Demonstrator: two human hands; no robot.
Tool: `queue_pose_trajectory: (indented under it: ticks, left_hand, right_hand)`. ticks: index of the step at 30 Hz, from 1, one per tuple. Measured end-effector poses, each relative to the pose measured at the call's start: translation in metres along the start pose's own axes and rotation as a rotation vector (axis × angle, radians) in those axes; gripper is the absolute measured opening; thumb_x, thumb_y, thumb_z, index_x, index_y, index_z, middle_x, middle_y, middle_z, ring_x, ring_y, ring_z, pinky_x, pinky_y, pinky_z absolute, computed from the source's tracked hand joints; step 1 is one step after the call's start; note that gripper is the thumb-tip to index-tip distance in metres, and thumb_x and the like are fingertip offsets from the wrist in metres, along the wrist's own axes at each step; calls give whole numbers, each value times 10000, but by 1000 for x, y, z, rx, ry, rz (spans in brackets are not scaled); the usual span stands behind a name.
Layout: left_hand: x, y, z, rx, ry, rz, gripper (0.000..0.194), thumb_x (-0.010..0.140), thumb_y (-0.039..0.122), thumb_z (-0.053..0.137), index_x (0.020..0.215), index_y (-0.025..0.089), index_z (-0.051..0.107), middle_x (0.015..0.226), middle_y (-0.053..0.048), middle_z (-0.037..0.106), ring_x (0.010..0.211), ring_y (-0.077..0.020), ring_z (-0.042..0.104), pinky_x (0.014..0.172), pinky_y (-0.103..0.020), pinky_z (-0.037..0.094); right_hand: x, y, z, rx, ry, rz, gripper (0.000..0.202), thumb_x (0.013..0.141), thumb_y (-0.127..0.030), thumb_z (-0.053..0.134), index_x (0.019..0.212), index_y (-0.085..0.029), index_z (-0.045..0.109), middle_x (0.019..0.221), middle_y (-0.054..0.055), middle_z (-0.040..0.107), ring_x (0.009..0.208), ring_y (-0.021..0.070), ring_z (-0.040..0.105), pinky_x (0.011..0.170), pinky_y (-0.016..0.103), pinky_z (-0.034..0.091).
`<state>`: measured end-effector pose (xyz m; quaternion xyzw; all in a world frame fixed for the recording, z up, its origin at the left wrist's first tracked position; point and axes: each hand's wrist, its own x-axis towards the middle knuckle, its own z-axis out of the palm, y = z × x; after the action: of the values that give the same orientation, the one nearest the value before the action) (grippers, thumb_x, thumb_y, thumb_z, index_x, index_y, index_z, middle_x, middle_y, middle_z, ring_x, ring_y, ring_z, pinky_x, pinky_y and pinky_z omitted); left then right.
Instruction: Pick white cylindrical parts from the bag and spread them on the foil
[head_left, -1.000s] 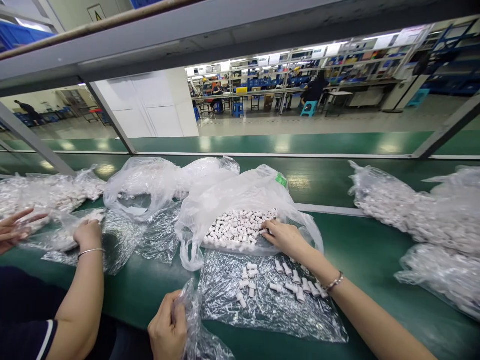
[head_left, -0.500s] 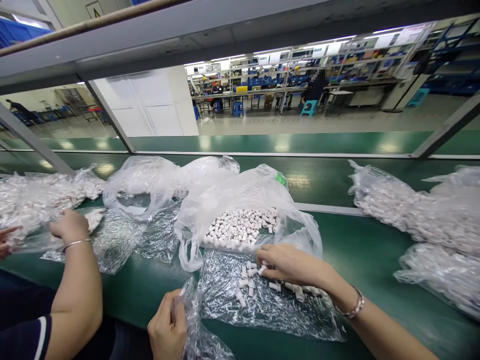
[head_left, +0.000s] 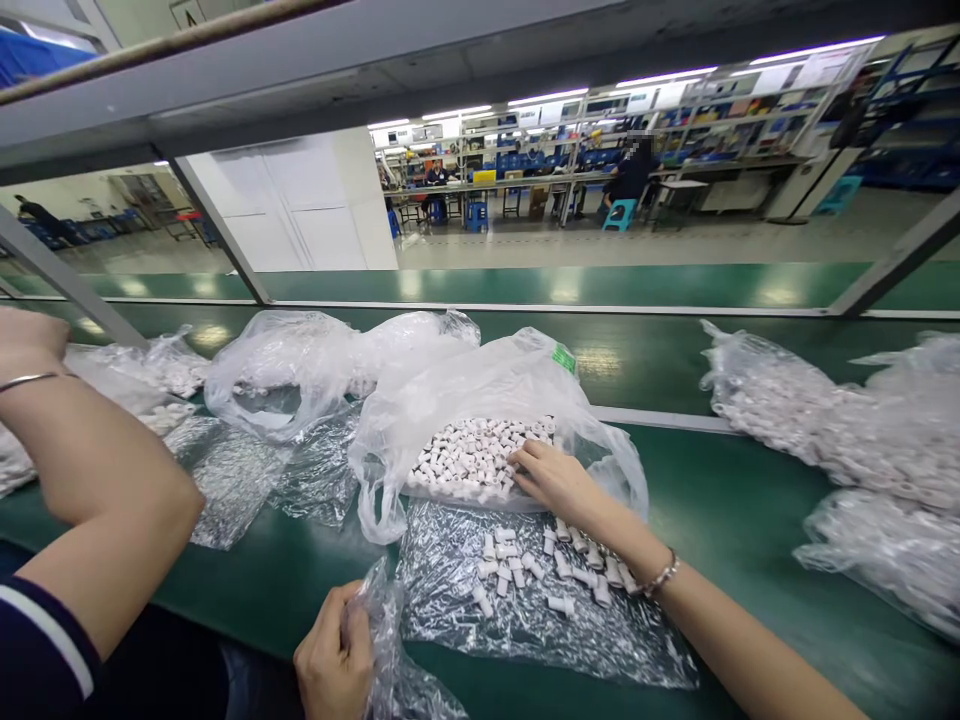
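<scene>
My left hand (head_left: pixel 337 655) is closed on a crumpled clear plastic bag (head_left: pixel 394 650) at the table's front edge. My right hand (head_left: pixel 551 478), its fingers bent, reaches into the mouth of a white plastic bag (head_left: pixel 480 385) and touches the small white parts (head_left: pixel 465 455) heaped there. Its fingertips are among the parts, and whether it grips one cannot be made out. In front of that bag lies a flat clear plastic sheet or bag (head_left: pixel 540 630) with several loose white parts (head_left: pixel 517 572) on it, some partly under my right forearm.
Filled clear bags (head_left: pixel 810 400) lie on the green table (head_left: pixel 720 540) at the right. More bags (head_left: pixel 300 350) stand at the left, where a co-worker's arm (head_left: pixel 97 480) reaches across. A metal frame (head_left: pixel 450 60) spans above the table.
My right hand has moved up and away from the loose parts to the heap in the white bag. More parts show on the clear plastic. The co-worker's arm has lifted leftward.
</scene>
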<state>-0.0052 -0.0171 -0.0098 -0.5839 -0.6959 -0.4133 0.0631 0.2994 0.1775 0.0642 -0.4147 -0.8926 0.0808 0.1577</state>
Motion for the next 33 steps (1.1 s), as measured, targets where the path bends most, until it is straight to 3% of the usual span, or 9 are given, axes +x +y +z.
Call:
queue_pose_trajectory:
  ticks: [7, 13, 16, 20, 23, 25, 28, 30, 33]
  left_hand:
    - [1, -1, 1, -8, 7, 31, 162, 902, 210, 469, 876, 204, 629, 706, 20, 684, 586, -122, 658, 560, -177, 477]
    - [-1, -3, 0, -3, 11, 38, 164, 903, 211, 470, 881, 207, 632, 713, 21, 692, 587, -125, 664, 559, -180, 479]
    - [-1, -3, 0, -3, 14, 43, 163, 908, 211, 468, 886, 205, 630, 722, 19, 695, 599, -126, 670, 566, -178, 483]
    - [-1, -3, 1, 1, 13, 54, 166, 919, 206, 461, 893, 205, 625, 730, 21, 692, 613, -121, 673, 585, -174, 488]
    - [-1, -4, 2, -6, 21, 60, 160, 914, 207, 467, 894, 206, 626, 734, 17, 695, 622, -128, 677, 591, -181, 491]
    - [-1, -3, 3, -14, 20, 50, 158, 909, 205, 470, 892, 207, 627, 731, 17, 693, 621, -131, 674, 591, -184, 488]
    - [-2, 2, 2, -25, 13, -17, 168, 912, 217, 460, 891, 206, 627, 726, 12, 678, 609, -132, 649, 581, -196, 468]
    - [-2, 7, 1, -34, 16, -64, 181, 917, 225, 448, 884, 207, 626, 721, 7, 669, 606, -139, 635, 578, -208, 455]
    - [-2, 11, 0, -45, 20, -87, 188, 915, 239, 451, 863, 210, 629, 704, 8, 663, 592, -142, 628, 571, -214, 446]
  right_hand:
    - [0, 7, -9, 205, 8, 178, 130, 942, -260, 500, 919, -199, 612, 978, 58, 598, 828, 189, 588, 707, 307, 457]
    - [-2, 5, 2, 110, -33, 21, 171, 934, -214, 501, 1069, -202, 607, 1052, 90, 585, 957, 230, 581, 744, 323, 467]
    - [0, 5, 3, 154, -9, 74, 133, 917, -260, 543, 1005, -192, 616, 1020, 89, 590, 932, 233, 580, 770, 347, 467]
    - [3, 5, -15, 670, -25, 307, 263, 939, -434, 500, 953, -186, 587, 962, 71, 605, 839, 202, 589, 738, 345, 484]
    - [4, 3, -25, 1061, -27, 367, 323, 958, -488, 437, 1001, -188, 549, 997, 68, 598, 840, 178, 590, 729, 320, 495]
    - [4, 0, -22, 1000, -34, 369, 313, 947, -494, 466, 978, -193, 543, 904, 36, 590, 738, 153, 555, 653, 291, 462]
    - [4, -9, -9, 573, -72, 355, 272, 922, -469, 530, 902, -201, 574, 723, -7, 548, 615, 146, 481, 550, 269, 350]
    - [4, -14, 1, 339, -80, 350, 225, 905, -423, 563, 887, -202, 601, 695, 0, 552, 620, 162, 492, 546, 275, 315]
    - [6, -16, 7, 245, -92, 363, 189, 885, -386, 591, 906, -201, 628, 716, 17, 588, 654, 183, 525, 563, 286, 317]
